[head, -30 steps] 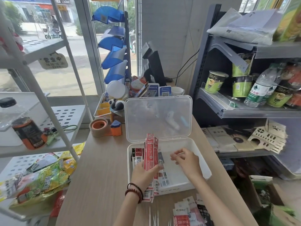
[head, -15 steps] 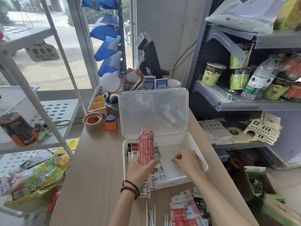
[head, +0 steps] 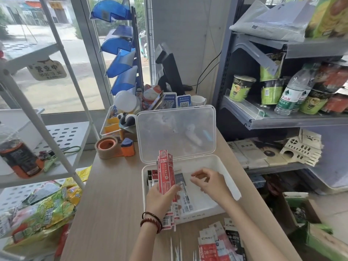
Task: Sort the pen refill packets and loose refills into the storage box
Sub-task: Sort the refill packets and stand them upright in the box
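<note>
The storage box sits on the tabletop, with its lid standing open behind it. Over the box's left part, the left grip holds a bundle of refill packets upright. The right grip hovers to the right of the bundle, over the box's middle. Other packets lie flat inside the box. In front of the box lies a pile of packets, with loose refills just left of it. A tape roll lies behind and left of the box, in front of a tray. A shelf unit stands right of the tabletop and a rack stands left.
</note>
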### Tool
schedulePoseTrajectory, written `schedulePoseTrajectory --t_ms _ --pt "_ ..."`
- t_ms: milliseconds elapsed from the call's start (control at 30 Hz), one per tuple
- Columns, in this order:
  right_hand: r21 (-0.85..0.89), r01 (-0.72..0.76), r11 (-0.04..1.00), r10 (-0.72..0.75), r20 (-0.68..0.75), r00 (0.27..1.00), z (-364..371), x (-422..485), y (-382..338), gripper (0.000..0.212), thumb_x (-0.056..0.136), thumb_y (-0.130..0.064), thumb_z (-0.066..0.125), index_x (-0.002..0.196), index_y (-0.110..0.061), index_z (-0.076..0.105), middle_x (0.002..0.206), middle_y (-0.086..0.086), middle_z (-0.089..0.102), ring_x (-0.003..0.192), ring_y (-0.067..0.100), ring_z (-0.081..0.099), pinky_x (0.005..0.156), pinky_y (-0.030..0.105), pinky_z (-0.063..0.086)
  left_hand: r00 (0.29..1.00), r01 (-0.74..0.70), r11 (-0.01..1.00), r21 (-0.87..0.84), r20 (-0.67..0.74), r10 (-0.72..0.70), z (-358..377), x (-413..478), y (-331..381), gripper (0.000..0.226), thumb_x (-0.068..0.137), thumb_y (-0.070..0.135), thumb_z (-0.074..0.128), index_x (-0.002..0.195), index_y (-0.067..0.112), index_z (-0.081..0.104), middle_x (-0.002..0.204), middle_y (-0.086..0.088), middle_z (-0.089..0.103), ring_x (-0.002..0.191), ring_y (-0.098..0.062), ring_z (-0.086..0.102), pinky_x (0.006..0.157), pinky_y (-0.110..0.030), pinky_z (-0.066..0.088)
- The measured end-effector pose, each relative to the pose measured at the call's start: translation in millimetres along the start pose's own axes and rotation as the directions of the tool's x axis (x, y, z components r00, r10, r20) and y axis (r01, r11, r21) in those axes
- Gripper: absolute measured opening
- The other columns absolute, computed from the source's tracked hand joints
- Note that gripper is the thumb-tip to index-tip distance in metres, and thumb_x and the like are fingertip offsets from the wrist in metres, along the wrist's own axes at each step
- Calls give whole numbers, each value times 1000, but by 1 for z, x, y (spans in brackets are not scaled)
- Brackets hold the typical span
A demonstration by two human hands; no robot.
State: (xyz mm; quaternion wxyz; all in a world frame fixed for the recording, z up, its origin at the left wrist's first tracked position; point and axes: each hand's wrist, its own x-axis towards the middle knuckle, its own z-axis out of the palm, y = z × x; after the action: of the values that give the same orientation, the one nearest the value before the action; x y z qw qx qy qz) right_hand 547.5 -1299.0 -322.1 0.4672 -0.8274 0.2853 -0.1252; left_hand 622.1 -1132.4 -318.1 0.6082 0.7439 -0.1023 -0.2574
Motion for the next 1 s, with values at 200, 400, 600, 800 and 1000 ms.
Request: schedulePoseTrajectory --t_ms 200,400,600,800,1000 --pt "154 -66 986 32 218 976 19 -16 -15 22 88 -39 68 98 -20 69 82 -8 76 55 -1 60 55 17 49 999 12 999 -41 -39 -13 0 -1 4 14 80 19 72 88 8 67 74 -7 68 48 -1 62 45 -13 47" --pt "173 -93 980 26 354 935 14 -17 -19 31 85 -46 67 100 -20 69 90 -8 76 70 5 67 61 20 50 997 45 994 -99 -58 -51 -3 3 2 21 76 29 76 90 16 68 82 -5 73 73 -17 71 63 -27 57" --pt "201 -136 970 26 469 883 6 -17 -19 39 81 -32 76 116 -24 59 101 -3 76 84 9 71 68 22 52 997 57 990 -130 -36 -62 -4 5 0 25 75 28 77 94 14 69 82 -6 74 75 -21 72 71 -35 59" --pt "165 -164 973 45 555 831 11 -15 -23 47 80 -31 78 120 -22 55 98 0 76 84 7 70 72 24 52 998 42 988 -147 -43 -49 -4 5 -1 24 76 26 76 96 14 68 86 -7 74 77 -23 72 73 -39 59" --pt "226 -218 949 67 533 844 1 -11 -18 46 81 -29 77 121 -19 57 99 4 76 90 13 72 75 24 56 996 60 985 -161 -50 -69 -4 6 -3 19 81 21 72 97 13 66 81 -4 75 75 -19 73 70 -35 59"
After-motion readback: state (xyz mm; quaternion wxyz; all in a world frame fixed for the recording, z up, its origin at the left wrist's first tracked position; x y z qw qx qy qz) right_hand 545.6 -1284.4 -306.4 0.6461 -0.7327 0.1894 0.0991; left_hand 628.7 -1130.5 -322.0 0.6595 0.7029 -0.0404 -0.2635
